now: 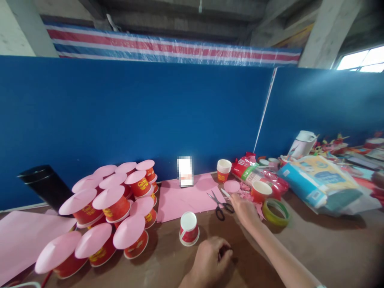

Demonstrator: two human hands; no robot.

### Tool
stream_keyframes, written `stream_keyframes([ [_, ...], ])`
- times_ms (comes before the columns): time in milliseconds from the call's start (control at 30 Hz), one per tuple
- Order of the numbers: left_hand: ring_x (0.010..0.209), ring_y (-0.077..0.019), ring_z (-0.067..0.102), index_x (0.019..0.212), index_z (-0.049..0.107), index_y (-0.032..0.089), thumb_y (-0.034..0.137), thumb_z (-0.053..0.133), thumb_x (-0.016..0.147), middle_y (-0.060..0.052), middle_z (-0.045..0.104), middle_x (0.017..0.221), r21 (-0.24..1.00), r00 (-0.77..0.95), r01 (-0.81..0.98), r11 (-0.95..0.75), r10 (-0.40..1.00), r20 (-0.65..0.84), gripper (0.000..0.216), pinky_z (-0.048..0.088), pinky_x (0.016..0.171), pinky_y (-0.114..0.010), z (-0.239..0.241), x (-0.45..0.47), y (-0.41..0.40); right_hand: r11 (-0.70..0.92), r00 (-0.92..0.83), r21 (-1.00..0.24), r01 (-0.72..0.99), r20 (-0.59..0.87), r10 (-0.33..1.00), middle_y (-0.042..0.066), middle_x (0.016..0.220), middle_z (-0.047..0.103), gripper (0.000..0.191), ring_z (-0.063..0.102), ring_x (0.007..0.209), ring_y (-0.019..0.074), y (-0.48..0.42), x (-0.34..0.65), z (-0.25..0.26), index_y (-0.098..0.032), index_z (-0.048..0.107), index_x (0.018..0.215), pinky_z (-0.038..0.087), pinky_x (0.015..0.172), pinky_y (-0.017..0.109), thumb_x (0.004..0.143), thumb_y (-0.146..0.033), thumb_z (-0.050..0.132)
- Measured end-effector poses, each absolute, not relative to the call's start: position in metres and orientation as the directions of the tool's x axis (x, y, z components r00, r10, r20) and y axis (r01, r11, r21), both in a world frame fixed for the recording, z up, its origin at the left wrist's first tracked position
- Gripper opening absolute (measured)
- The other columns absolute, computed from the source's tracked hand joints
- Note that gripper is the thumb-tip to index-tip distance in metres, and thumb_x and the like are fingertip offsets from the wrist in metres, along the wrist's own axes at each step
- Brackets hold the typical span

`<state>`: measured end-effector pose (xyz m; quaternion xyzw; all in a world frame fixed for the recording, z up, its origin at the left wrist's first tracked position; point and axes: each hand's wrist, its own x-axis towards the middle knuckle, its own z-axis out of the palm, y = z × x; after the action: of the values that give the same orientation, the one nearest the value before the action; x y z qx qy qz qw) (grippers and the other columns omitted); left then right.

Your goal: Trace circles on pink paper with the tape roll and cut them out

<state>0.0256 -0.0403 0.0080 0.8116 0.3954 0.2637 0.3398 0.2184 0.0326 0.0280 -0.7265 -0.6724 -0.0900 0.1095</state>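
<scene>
The right hand (244, 210) stretches forward and leftward over the brown tabletop (162, 264), its fingers drawn together at a slim white stick (225, 193). The stick's long axis runs on from the fingertips, up and to the left; whether they pinch it or only touch it, I cannot tell.

The black-handled metal scissors (218, 204) lie just left of that hand, one handle loop close beside it, blades pointing away over the edge of the flat pink paper sheet (183, 204). A round pink paper disc (232, 186) lies just beyond the fingers.

The left hand (210, 260) is nearer the person, fingers curled and thumb brought towards the forefinger — anything inside the curl is hidden. The upturned red-and-white paper cup (189, 221) stands ahead of it and slightly left, apart from its knuckles, base up and rim down. The left hand is clearly the nearer of the two to this cup; the right is farther off, beyond the scissors.

Farther left sit red paper cups topped with pink paper cones (129, 232), and right of the right hand rests a yellow-green tape roll (274, 220).
</scene>
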Motion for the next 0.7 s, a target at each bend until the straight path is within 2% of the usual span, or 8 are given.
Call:
stream_keyframes([
  [133, 0.065, -0.0116, 0.053, 0.082, 0.064, 0.022, 0.019, 0.051, 0.076, 0.001, 0.064, 0.074, 0.754, 0.543, 0.465, -0.464, 0.822, 0.17, 0.015, 0.035, 0.058, -0.021, 0.006, 0.026, -0.04, 0.025, -0.003, -0.076, 0.997, 0.27, 0.963, 0.006, 0.085, 0.067, 0.021, 0.062, 0.076, 0.018, 0.032, 0.219, 0.03, -0.022, 0.063, 0.096, 0.037, 0.061, 0.024, 0.09, -0.023, 0.043],
  [267, 0.066, -0.0117, 0.054, 0.082, 0.064, 0.022, 0.019, 0.051, 0.076, 0.001, 0.065, 0.075, 0.757, 0.552, 0.457, -0.468, 0.816, 0.172, 0.015, 0.035, 0.059, -0.021, 0.006, 0.025, -0.04, 0.093, -0.054, -0.14, 0.986, 0.263, 0.963, 0.004, 0.099, 0.063, 0.022, 0.059, 0.082, 0.0157, 0.033, 0.218, 0.036, -0.023, 0.064, 0.09, 0.036, 0.065, 0.023, 0.089, -0.02, 0.043],
  [400, 0.066, -0.0115, 0.054, 0.082, 0.064, 0.022, 0.02, 0.052, 0.076, 0.001, 0.064, 0.075, 0.757, 0.549, 0.45, -0.473, 0.815, 0.183, 0.014, 0.035, 0.059, -0.021, 0.005, 0.025, -0.04, 0.087, -0.05, -0.128, 0.988, 0.269, 0.962, 0.007, 0.094, 0.063, 0.018, 0.058, 0.084, 0.0184, 0.03, 0.204, 0.042, -0.018, 0.062, 0.085, 0.037, 0.066, 0.025, 0.087, -0.025, 0.046],
  [533, 0.063, -0.0113, 0.052, 0.08, 0.062, 0.02, 0.021, 0.05, 0.077, 0.0, 0.062, 0.074, 0.755, 0.551, 0.457, -0.471, 0.816, 0.175, 0.012, 0.034, 0.056, -0.021, 0.004, 0.025, -0.04, 0.265, -0.245, -0.111, 0.958, 0.167, 0.955, 0.007, 0.094, 0.064, 0.014, 0.056, 0.091, 0.0208, 0.027, 0.18, 0.043, -0.019, 0.06, 0.094, 0.038, 0.073, 0.026, 0.083, -0.024, 0.052],
  [700, 0.064, -0.0123, 0.052, 0.075, 0.06, 0.019, 0.021, 0.05, 0.077, -0.001, 0.062, 0.072, 0.725, 0.559, 0.48, -0.494, 0.809, 0.182, 0.01, 0.034, 0.057, -0.022, 0.003, 0.025, -0.039, 0.294, -0.29, -0.032, 0.955, 0.093, 0.953, 0.007, 0.095, 0.064, 0.015, 0.055, 0.091, 0.022, 0.028, 0.163, 0.042, -0.02, 0.059, 0.094, 0.039, 0.074, 0.029, 0.083, -0.018, 0.049],
])
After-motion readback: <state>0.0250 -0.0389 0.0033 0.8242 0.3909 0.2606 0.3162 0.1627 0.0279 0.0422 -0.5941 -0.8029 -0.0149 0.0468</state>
